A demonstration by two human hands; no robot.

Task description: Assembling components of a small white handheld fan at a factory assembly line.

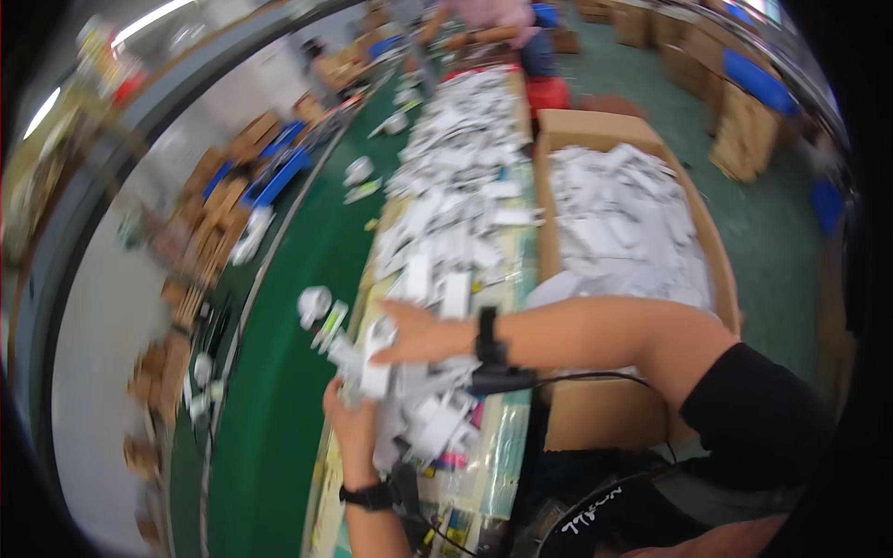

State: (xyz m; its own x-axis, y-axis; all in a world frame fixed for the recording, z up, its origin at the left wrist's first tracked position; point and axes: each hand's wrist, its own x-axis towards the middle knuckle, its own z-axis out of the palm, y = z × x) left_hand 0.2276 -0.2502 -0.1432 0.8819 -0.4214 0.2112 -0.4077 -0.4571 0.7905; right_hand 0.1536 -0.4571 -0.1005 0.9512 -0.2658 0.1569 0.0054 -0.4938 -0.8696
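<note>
Right hand (423,337): fingers spread, resting on small white boxes (377,367).
Left hand (349,418): grips the near white pile (428,418); closure unclear.
Far right: cardboard carton (558,130).

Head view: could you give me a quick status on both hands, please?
Left hand and right hand both in the white packets on the bench. Grip unclear, motion blur. Green conveyor belt alongside.

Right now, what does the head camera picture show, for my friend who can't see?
Two hands, the right hand above the left hand, gather small white packets on a long table. A cardboard box full of white packets sits beside it.
</note>
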